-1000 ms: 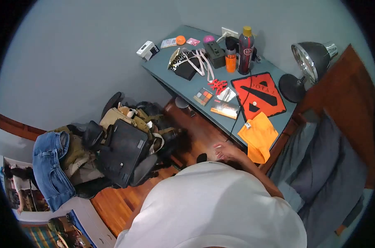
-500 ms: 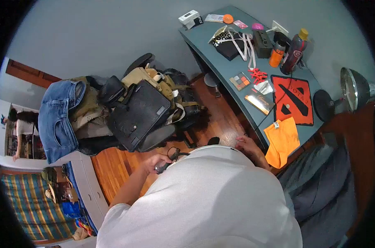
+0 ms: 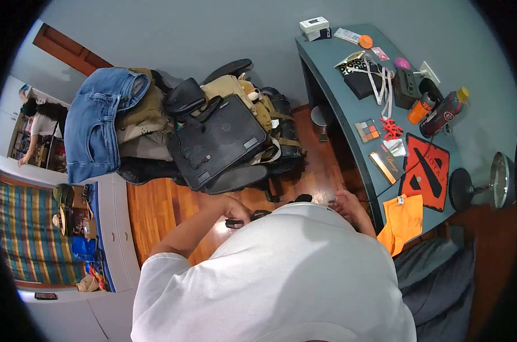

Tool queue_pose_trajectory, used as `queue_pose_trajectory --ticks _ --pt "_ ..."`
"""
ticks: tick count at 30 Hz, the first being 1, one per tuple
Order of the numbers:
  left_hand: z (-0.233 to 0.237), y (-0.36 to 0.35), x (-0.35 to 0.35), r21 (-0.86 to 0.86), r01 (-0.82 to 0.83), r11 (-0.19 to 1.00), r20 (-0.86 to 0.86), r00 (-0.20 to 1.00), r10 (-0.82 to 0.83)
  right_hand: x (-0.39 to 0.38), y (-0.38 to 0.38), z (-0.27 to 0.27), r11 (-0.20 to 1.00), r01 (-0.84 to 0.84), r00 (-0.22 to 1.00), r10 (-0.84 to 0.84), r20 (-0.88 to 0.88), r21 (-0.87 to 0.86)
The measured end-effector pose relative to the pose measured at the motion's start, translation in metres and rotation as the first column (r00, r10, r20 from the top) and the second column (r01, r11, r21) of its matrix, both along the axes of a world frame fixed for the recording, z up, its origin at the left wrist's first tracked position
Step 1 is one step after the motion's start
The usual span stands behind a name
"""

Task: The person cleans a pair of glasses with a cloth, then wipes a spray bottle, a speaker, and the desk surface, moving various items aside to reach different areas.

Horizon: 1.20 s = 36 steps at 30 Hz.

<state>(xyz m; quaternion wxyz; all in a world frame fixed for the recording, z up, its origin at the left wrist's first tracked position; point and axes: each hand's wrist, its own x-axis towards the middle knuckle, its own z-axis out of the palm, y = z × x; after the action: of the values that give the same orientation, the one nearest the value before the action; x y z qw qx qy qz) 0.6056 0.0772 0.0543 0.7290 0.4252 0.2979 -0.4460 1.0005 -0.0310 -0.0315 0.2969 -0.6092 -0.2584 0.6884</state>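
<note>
- Since half a second ago the view has swung round, so the tabletop (image 3: 349, 122) sits farther toward two o'clock; the left hand (image 3: 238, 208) has shifted a little nearer the middle of the body.
- At seven o'clock from the view's centre, just beside the white shirt (image 3: 292, 268), the left hand's fingers curl round a small dark object (image 3: 234, 223); part of it is hidden, and its kind cannot be told.
- Toward four o'clock, the right hand (image 3: 349, 205) is beside the shirt and near the tabletop's front edge, fingers bent; whether they pinch anything cannot be told.
- Just past the right hand, between three and four o'clock, an orange cloth (image 3: 404, 222) hangs partly over that edge; a red-and-black mat (image 3: 426, 174) lies at three o'clock, with a lamp (image 3: 501, 181) beyond it.
- At ten o'clock, well apart from the tabletop, a flat black case (image 3: 218, 142) lies tilted on a heaped chair; blue jeans (image 3: 93, 128) drape beside it, nearer nine o'clock.
</note>
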Motion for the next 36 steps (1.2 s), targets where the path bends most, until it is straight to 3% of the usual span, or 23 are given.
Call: queue_pose_trajectory --ticks 6,8,10,12,13,14,15,16,20,22,24,25,26,27,29,33,35,36 --pt "-0.009 0.012 0.011 0.040 -0.057 0.998 -0.074 0.995 0.060 0.001 -0.005 -0.008 0.999 0.053 0.999 -0.053 0.004 0.010" --pt "-0.014 0.019 0.021 0.053 -0.040 0.998 -0.091 0.995 0.045 0.004 -0.009 -0.011 0.998 -0.009 0.997 0.004 0.075 0.055" --pt "-0.023 0.026 0.027 0.071 -0.034 0.997 -0.119 0.992 0.042 0.003 -0.017 -0.047 0.994 0.071 0.997 -0.070 -0.011 0.081" --pt "-0.030 0.029 0.029 0.102 -0.077 0.992 -0.147 0.985 0.091 0.006 -0.022 -0.052 0.986 0.053 0.997 -0.061 0.046 0.160" --pt "-0.032 0.032 0.030 0.116 -0.112 0.987 -0.164 0.978 0.130 0.010 -0.023 -0.055 0.980 -0.032 0.986 -0.001 0.168 0.195" --pt "-0.035 0.035 0.034 0.136 -0.132 0.982 -0.193 0.969 0.157 0.016 -0.028 -0.057 0.983 0.008 0.983 -0.042 0.181 0.183" --pt "-0.037 0.037 0.039 0.156 -0.161 0.975 -0.222 0.956 0.193 0.017 -0.032 -0.054 0.958 -0.019 0.969 -0.052 0.241 0.285" --pt "-0.039 0.038 0.046 0.179 -0.187 0.966 -0.256 0.939 0.229 0.017 -0.036 -0.047 0.924 -0.058 0.951 -0.064 0.301 0.378" --pt "-0.031 0.038 0.072 0.280 -0.286 0.916 -0.371 0.848 0.378 0.025 -0.052 0.015 0.971 0.010 0.940 -0.091 0.330 0.240" --pt "-0.005 0.043 0.085 0.258 -0.284 0.924 -0.364 0.857 0.365 0.036 -0.063 0.047 0.864 0.160 0.883 -0.341 0.322 0.478" --pt "0.032 0.060 0.092 0.156 -0.233 0.960 -0.301 0.914 0.271 0.052 -0.080 0.084 0.845 0.209 0.820 -0.426 0.383 0.493" --pt "0.042 0.058 0.087 0.153 -0.267 0.951 -0.210 0.932 0.296 0.061 -0.090 0.097 0.801 0.096 0.557 -0.536 0.635 0.591" --pt "0.047 0.057 0.082 0.145 -0.303 0.942 -0.118 0.940 0.320 0.068 -0.100 0.107 0.774 -0.048 0.209 -0.610 0.764 0.631" --pt "0.043 0.057 0.078 0.141 -0.271 0.952 -0.009 0.961 0.275 0.071 -0.111 0.115 0.773 -0.038 0.203 -0.614 0.762 0.633" --pt "0.025 0.057 0.062 0.153 -0.231 0.961 0.065 0.973 0.223 0.076 -0.127 0.125 0.909 0.027 -0.086 -0.411 0.907 0.415" --pt "-0.032 0.055 0.024 0.303 -0.101 0.948 0.123 0.990 0.066 0.080 -0.151 0.085 0.948 -0.045 -0.119 -0.319 0.940 0.315" --pt "-0.078 0.053 0.006 0.454 -0.024 0.891 0.168 0.984 -0.059 0.093 -0.160 0.074 0.916 0.037 0.153 -0.400 0.904 0.399" --pt "-0.104 0.051 -0.001 0.544 0.010 0.839 0.187 0.973 -0.133 0.099 -0.163 0.073 0.915 0.014 0.161 -0.401 0.902 0.404"
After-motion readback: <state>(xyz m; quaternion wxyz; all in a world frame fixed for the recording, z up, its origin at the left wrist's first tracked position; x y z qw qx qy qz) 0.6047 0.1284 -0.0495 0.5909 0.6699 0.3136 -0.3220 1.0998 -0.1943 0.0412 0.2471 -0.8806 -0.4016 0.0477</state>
